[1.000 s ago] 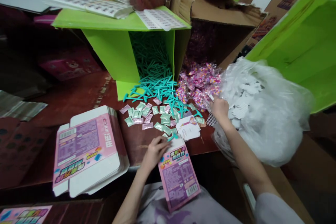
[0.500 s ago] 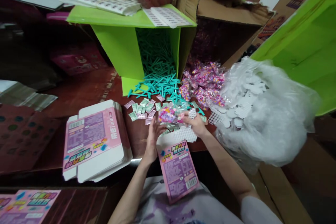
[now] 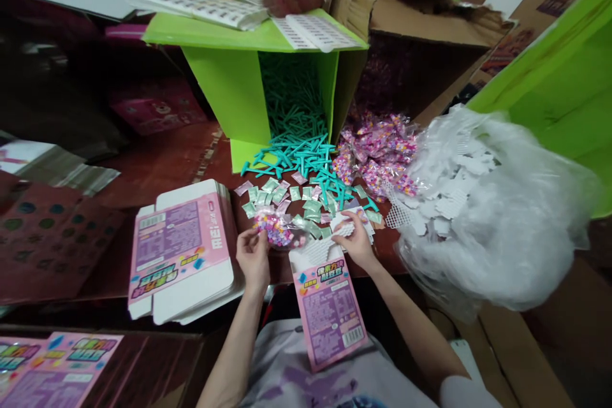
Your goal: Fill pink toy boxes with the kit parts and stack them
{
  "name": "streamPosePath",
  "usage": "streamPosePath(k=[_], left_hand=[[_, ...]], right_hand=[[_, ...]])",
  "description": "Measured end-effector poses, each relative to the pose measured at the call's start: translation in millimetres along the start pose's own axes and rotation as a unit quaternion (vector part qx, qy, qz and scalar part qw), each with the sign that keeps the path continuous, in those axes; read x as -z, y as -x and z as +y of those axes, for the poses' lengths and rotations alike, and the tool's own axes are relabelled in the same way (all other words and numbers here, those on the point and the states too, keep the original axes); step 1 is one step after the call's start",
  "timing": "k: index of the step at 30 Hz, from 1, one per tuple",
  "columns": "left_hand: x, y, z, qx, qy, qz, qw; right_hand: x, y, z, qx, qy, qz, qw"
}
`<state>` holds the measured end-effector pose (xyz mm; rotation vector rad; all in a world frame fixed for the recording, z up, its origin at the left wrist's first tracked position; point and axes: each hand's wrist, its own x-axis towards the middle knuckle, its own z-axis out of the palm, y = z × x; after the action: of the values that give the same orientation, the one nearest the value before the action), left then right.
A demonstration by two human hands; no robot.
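Observation:
My left hand (image 3: 253,256) pinches the edge of a clear bag of colourful beads (image 3: 277,229), held just above the table. In my right hand (image 3: 354,241) are white perforated plastic boards (image 3: 343,225), gripped between thumb and fingers. Below them a pink and purple printed box (image 3: 331,312) leans against my lap, its top end towards the table and overlapped by a white grid board (image 3: 317,254). Small green and pink sachets (image 3: 313,209) lie scattered just beyond my hands.
Teal plastic hammer-shaped tools (image 3: 306,156) spill from a green box (image 3: 224,89). Bead bags (image 3: 377,153) heap beside it. A plastic sack of white boards (image 3: 507,217) stands right. Flattened boxes (image 3: 186,248) are stacked left. Printed sheets (image 3: 201,6) lie on the green box.
My left hand has moved left and now holds the bead bag, away from the right hand. My right hand keeps the white boards, slightly lower. The view has shifted a little.

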<state>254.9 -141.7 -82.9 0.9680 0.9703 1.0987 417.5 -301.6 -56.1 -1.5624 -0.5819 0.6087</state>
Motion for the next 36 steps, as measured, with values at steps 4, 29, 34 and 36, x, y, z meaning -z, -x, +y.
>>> streamPosePath(k=[4, 29, 34, 36], left_hand=[[-2.3, 14, -7, 0.001, -0.006, -0.053, 0.999], [-5.7, 21, -14, -0.171, -0.302, -0.191, 0.918], [-22.5, 26, -18, -0.205, -0.316, -0.137, 0.916], [-22.2, 26, -20, -0.195, -0.317, -0.165, 0.913]], right_hand=[[21, 14, -6, -0.002, 0.045, 0.079, 0.996], [0, 58, -20, 0.172, 0.523, -0.061, 0.832], [-1, 57, -20, 0.170, 0.548, -0.065, 0.816], [-4, 57, -19, 0.166, 0.551, -0.057, 0.816]])
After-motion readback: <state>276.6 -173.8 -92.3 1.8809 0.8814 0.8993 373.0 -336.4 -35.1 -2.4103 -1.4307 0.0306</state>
